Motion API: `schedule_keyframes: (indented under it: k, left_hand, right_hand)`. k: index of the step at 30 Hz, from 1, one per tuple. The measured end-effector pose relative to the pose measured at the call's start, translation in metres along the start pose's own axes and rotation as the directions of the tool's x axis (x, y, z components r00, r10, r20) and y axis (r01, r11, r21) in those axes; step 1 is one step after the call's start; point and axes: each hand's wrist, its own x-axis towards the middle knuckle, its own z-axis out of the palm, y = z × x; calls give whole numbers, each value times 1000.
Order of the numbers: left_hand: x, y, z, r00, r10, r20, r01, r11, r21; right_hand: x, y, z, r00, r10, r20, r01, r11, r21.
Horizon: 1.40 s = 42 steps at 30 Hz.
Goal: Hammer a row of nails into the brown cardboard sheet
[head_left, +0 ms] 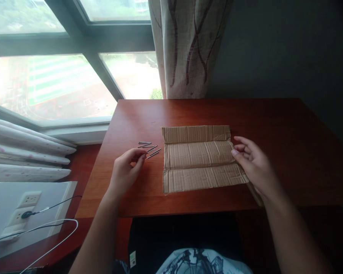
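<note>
A creased piece of brown corrugated cardboard (198,160) lies flat on a reddish wooden table (288,152). Several thin metal nails (149,148) lie in a loose cluster just left of it. My left hand (127,169) hovers beside the nails with fingertips pinched together near one nail; whether it grips a nail is unclear. My right hand (253,161) rests at the cardboard's right edge, fingers curled, thumb and fingers touching that edge.
A window (60,80) and patterned curtain (188,45) stand behind the table. At the left are rolled pale fabric (25,152), a white wall outlet (23,209) with plugged cables (54,228). A dark wall is at the right.
</note>
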Motion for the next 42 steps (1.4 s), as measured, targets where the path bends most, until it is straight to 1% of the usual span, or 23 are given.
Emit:
schedule_keyframes:
  k: [5,9,15,19,21,24,27,30,32,36,38,42]
  left_hand:
    - [0,1,2,997,-72,-3,72,993,-89]
    - [1,0,2,993,-119,3,118,982,-144]
    - [1,-2,1,992,-123,7,123,977,-176]
    - [0,-5,2,993,-118,4,117,978,-174]
    - [0,-5,2,993,-120,6,119,976,-181]
    - [0,-6,2,992,-127,9,126,973,-193]
    - [1,-6,3,992,-130,8,129,973,-190]
    - [1,-7,3,991,-133,8,132,974,-185]
    - [1,-7,3,991,-136,8,135,973,-187]
    - [1,-5,3,989,-145,2,143,968,-207]
    - [1,-4,2,989,-151,-1,147,964,-221]
    - [1,-2,1,986,-166,-3,160,957,-242]
  right_hand:
    - [0,-1,1,999,44,-25,-40,990,137]
    - [-4,-3,-8,995,90,-52,-78,977,200]
    - [-10,0,-32,978,199,-57,-180,954,239]
    - [-11,7,-46,952,299,-68,-268,918,292]
    - [-11,11,-51,940,331,-82,-292,905,310]
    - [-12,11,-55,931,354,-93,-309,896,319]
    - [-14,5,-50,924,378,-50,-339,875,346]
    - [-17,-2,-40,926,378,0,-353,864,359]
    - [-18,-5,-33,930,367,14,-347,868,355]
    - [-18,-3,-28,943,330,32,-322,889,326]
    - [-18,1,-30,960,276,44,-277,924,264]
    - [-17,8,-36,987,155,40,-157,985,66]
